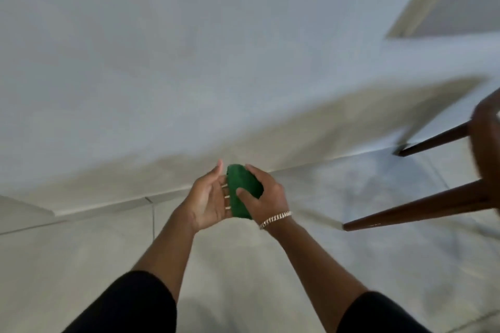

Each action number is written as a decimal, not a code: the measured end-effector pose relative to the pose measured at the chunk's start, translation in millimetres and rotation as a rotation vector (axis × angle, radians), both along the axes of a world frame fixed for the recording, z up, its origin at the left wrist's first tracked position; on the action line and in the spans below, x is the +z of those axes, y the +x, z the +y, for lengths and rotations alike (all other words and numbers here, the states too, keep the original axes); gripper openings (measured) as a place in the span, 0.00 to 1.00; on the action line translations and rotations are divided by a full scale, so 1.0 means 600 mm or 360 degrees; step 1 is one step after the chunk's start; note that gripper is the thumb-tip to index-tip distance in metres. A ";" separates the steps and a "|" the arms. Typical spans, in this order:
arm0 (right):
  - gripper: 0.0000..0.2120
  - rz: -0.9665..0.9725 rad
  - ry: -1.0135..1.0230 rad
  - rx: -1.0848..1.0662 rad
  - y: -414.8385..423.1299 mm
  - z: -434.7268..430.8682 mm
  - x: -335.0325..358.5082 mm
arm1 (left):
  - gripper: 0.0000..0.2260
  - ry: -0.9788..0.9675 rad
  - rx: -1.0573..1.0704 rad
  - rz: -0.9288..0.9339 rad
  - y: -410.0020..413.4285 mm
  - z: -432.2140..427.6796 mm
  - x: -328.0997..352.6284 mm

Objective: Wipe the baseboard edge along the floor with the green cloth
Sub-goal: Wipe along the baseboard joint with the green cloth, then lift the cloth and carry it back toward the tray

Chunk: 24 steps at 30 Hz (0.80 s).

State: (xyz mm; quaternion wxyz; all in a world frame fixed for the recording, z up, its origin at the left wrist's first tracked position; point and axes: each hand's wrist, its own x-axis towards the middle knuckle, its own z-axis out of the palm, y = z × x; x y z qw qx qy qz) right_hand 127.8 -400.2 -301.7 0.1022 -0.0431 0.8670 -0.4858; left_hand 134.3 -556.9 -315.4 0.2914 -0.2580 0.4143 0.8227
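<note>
A folded dark green cloth (240,192) is held between both hands in the middle of the view, above the floor. My right hand (266,194) wraps over it from the right, thumb and fingers pressed on the cloth. My left hand (209,199) lies flat against its left side, palm turned up, rings on the fingers. The baseboard (108,207) is a pale strip running along the foot of the white wall, slanting up to the right behind the hands. The frame is blurred by motion.
Dark wooden legs of a chair or stool (422,209) reach in from the right edge and stand on the grey tiled floor (81,265). A framed panel (454,0) hangs on the wall at the upper right.
</note>
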 end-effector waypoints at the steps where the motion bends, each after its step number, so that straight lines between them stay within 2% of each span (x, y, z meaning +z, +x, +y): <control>1: 0.27 -0.0047 -0.0085 -0.0008 0.012 0.009 0.059 | 0.27 -0.0014 0.0051 0.0015 0.010 0.014 0.063; 5: 0.33 -0.0357 -0.0440 -0.0357 0.062 0.070 0.292 | 0.19 -0.0177 0.0099 0.0057 0.067 0.058 0.294; 7: 0.39 -0.0718 -0.0682 -0.0501 0.089 0.118 0.402 | 0.17 -0.0183 0.0065 0.0060 0.097 0.087 0.414; 8: 0.39 -0.0907 -0.0807 -0.0533 0.102 0.148 0.446 | 0.18 -0.0195 0.0024 0.0072 0.110 0.104 0.469; 10: 0.31 -0.1100 -0.0978 -0.0491 0.126 0.206 0.523 | 0.18 -0.0231 -0.0033 0.0101 0.129 0.139 0.553; 12: 0.23 -0.1053 -0.1003 -0.0532 0.135 0.263 0.588 | 0.17 -0.0347 -0.0084 0.0120 0.131 0.184 0.615; 17: 0.17 -0.0743 -0.0797 -0.0704 0.117 0.432 0.665 | 0.17 -0.0564 -0.0198 0.0231 0.096 0.372 0.685; 20: 0.17 -0.0644 -0.0603 -0.0689 0.064 0.554 0.653 | 0.15 -0.0502 -0.0147 0.0115 0.051 0.494 0.670; 24: 0.17 -0.0586 -0.0419 -0.0706 -0.035 0.738 0.581 | 0.13 -0.0469 -0.0103 -0.0045 -0.033 0.682 0.603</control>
